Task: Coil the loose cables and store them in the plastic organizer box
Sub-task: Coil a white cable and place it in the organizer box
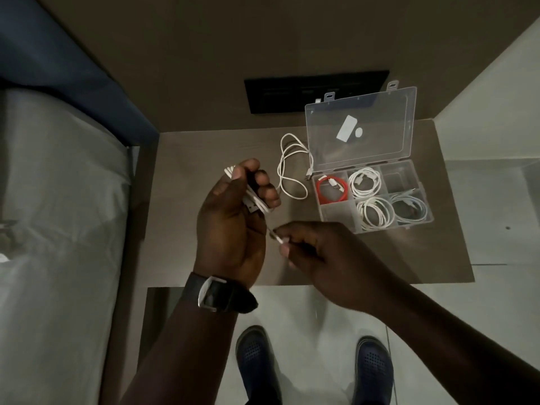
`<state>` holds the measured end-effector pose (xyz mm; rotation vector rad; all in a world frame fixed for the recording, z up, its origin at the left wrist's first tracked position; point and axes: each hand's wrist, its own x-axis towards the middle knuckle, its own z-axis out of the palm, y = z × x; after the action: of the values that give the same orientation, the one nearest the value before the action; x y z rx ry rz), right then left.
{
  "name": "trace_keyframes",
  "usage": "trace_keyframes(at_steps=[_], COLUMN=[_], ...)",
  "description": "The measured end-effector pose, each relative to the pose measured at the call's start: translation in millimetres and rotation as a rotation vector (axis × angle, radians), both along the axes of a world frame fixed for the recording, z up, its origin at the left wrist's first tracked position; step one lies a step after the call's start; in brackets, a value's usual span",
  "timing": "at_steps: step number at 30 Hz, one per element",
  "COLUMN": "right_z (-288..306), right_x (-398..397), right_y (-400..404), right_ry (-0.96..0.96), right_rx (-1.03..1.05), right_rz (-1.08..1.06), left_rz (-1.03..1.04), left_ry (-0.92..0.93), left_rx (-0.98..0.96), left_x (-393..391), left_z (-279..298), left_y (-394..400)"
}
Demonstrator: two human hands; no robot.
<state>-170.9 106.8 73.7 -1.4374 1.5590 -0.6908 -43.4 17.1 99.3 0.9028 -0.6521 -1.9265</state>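
My left hand (233,220) is raised over the table, closed around a bundle of coiled white cable (253,200). My right hand (318,252) pinches the free plug end of that same cable (277,237) just below the bundle. A second white cable (292,168) lies loose on the table between my left hand and the box. The clear plastic organizer box (409,226) stands open at the right, lid (362,130) tilted up. Its compartments hold a red coil (332,190), two white coils (365,181) (377,214) and a pale bluish coil (409,210).
The small brown table (204,159) has a bed with pale sheets (58,229) at its left and a white wall at the right. A black socket panel (292,92) sits on the wall behind. My two dark shoes (257,361) stand on the tiled floor below the table's front edge.
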Motion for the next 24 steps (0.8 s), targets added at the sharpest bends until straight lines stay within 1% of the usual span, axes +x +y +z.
trace_keyframes(at_steps=[1, 3, 5, 6, 8, 12, 13, 14, 16, 18, 21, 23, 24], right_z=[6, 21, 36, 42, 48, 38, 32, 26, 15, 7, 0, 1, 0], right_x=[-1, -8, -16, -21, -28, -25, -23, -20, -15, -9, 7, 18, 22], right_y=[4, 4, -4, -9, -17, -27, -28, -29, -29, -26, -17, -11, -8], right_ry=[0.069, 0.203, 0.238, 0.212, 0.085, -0.295, -0.371, -0.402, -0.330, -0.201, -0.003, 0.037, 0.058], right_rx=[-0.012, -0.118, -0.227, -0.249, -0.224, -0.151, -0.140, -0.135, -0.139, -0.167, -0.302, -0.274, -0.229], right_rz=[0.055, 0.096, 0.045, 0.000, -0.115, -0.414, -0.495, -0.568, -0.662, -0.679, -0.601, -0.545, -0.505], left_rz=[0.004, -0.047, -0.146, -0.195, -0.252, -0.186, -0.175, -0.170, -0.158, -0.111, -0.036, -0.013, -0.006], left_ry=[-0.080, -0.243, -0.379, -0.398, -0.383, -0.293, -0.280, -0.273, -0.265, -0.261, -0.269, -0.248, -0.198], left_rx=[-0.048, -0.159, -0.250, -0.265, -0.242, -0.161, -0.145, -0.134, -0.123, -0.091, -0.021, 0.026, 0.079], left_x=[0, -2, -7, -10, -14, -17, -18, -20, -25, -30, -35, -37, -38], left_z=[-3, -5, -5, -6, -6, -7, -6, -6, -7, -9, -15, -17, -17], left_y=[-1, 1, 11, 18, 28, 33, 34, 36, 42, 48, 51, 49, 47])
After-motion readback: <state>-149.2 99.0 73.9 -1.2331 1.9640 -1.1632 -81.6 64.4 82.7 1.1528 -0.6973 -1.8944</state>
